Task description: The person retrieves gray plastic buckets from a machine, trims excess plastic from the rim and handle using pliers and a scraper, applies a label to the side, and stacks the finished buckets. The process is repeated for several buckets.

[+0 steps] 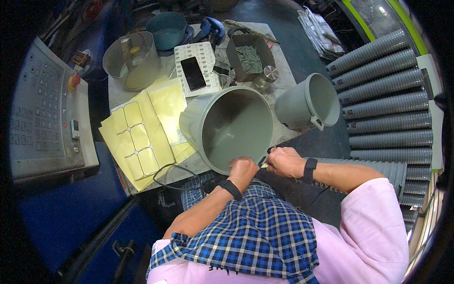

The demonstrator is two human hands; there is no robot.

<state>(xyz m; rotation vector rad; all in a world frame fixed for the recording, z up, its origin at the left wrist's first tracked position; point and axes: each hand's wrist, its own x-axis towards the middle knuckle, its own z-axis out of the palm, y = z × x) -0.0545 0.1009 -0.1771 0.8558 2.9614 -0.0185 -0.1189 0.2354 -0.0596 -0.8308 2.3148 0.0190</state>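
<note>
A large grey plastic bucket (190, 125) lies tilted with its mouth toward me at the near edge of the table. My left hand (243, 171) is closed at the lower rim of this bucket, and its fingertips are partly hidden. Just to the right, my right hand (285, 162) is closed around a small dark object with a pale yellowish part, held against the rim close to my left fingers. Its exact kind cannot be made out. Both wrists wear black bands.
A smaller grey bucket (292, 108) lies to the right. Yellow label sheets (137, 135), a black phone (193, 74), a bin of screws (248, 59), a clear bucket (113, 61) and a teal bucket (166, 29) occupy the table. Ribbed grey buckets (385, 102) are stacked at right; a control panel (45, 109) stands left.
</note>
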